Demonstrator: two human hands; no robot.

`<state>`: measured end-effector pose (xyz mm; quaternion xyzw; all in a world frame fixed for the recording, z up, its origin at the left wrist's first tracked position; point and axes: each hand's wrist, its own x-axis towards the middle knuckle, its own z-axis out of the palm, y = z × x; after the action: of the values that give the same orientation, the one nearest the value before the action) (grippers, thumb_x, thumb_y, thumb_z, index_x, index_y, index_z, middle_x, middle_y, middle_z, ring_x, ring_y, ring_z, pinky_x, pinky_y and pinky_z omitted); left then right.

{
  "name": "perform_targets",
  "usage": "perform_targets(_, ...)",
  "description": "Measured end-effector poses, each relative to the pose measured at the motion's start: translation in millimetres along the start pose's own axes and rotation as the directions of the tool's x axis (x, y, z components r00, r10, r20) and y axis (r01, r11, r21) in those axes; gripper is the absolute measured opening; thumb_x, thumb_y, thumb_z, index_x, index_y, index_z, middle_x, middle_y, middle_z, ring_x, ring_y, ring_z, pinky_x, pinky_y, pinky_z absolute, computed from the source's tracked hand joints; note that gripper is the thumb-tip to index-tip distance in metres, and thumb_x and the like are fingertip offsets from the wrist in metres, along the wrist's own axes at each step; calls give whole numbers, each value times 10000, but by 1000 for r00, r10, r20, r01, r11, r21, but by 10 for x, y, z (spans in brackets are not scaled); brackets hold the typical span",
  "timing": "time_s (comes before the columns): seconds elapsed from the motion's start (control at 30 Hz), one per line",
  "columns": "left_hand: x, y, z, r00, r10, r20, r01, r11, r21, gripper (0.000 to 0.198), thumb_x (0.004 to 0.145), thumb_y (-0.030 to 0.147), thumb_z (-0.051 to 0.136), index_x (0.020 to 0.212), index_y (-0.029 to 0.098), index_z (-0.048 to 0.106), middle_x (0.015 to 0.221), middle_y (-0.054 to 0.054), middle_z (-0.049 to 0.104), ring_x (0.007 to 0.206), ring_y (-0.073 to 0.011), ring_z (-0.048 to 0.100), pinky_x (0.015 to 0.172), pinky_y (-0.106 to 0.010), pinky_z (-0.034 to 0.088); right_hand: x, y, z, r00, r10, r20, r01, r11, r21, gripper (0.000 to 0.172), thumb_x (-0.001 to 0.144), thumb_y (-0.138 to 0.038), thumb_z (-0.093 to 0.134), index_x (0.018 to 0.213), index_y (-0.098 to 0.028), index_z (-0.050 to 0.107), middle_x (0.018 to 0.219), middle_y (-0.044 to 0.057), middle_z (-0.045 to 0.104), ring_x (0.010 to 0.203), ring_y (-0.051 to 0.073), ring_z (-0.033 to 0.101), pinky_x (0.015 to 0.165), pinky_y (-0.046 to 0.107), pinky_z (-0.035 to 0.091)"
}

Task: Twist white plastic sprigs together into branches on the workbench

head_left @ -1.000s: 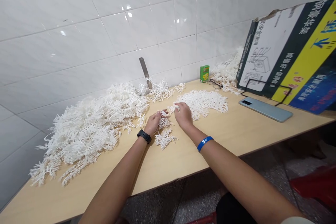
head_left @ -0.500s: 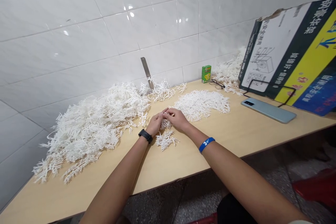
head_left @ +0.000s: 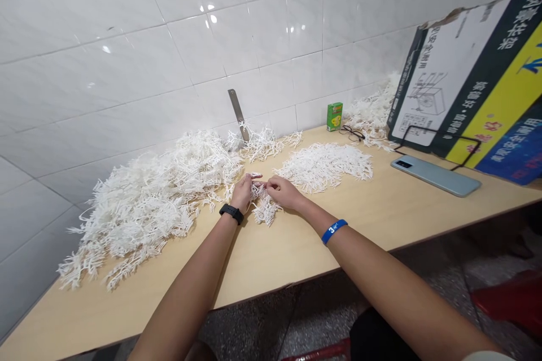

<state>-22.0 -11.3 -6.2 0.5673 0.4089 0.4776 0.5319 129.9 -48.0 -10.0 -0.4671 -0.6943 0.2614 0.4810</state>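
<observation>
Holding wht pcs [head_left: 257, 194], both hands [head_left: 242, 193] [head_left: 285, 193]; grn box [head_left: 334, 117] upright, contents hidden.

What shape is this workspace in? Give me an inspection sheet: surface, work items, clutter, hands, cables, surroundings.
Surface: pale wood-look table, partly covered by white material.
Work items: large tangled pile left; flatter pile right of centre; small clump at the hands; further pile beside the cardboard box; all white.
Clutter: metal strip leaning at the tiled wall, green box, eyeglasses, phone, black wire frame.
Hands: left hand, black wristband, holds white strands; right hand, blue wristband, has bent fingers close to it, grip unclear.
Cables: nothing seen.
Surroundings: tiled wall behind the table; red object over the speckled floor at right, only partly in view.
</observation>
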Motion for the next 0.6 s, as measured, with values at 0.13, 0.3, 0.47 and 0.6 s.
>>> perform_targets(0.13,-42,21,4,994,-30,109,36,998,-55,602,863,606,487,1184,113,611,1201,-190,663,927,-243,694,867,-421,533,20,89,-103,955,48,-294,-84,990,-111,156,833,-266,487,765,-186,603,876,51,575,796,173,524,717,294,394)
perform_targets(0.3,-91,17,60,980,5,197,-5,1000,0,593,829,583,563,1229,150,627,1331,-146,588,1063,-279,653,984,-463,468,14,82,-176,924,39,-380,-60,997,-42,246,892,-357,480,871,-192,661,961,79,619,903,198,553,804,322,417)
perform_targets(0.47,-96,23,79,975,76,208,-102,988,119,624,809,614,567,1221,152,647,1311,-122,607,1199,-309,574,1066,-494,392,11,-4,-94,977,39,-208,-9,989,145,248,829,-419,585,819,-189,677,933,48,635,837,165,561,782,300,443)
perform_targets(0.6,-128,49,96,967,107,232,-160,961,227,601,828,635,520,1200,188,667,1313,-87,609,1264,-294,522,1101,-475,355,27,0,-73,988,65,-139,-38,982,188,171,776,-345,614,774,-179,658,906,43,624,808,153,552,764,295,446)
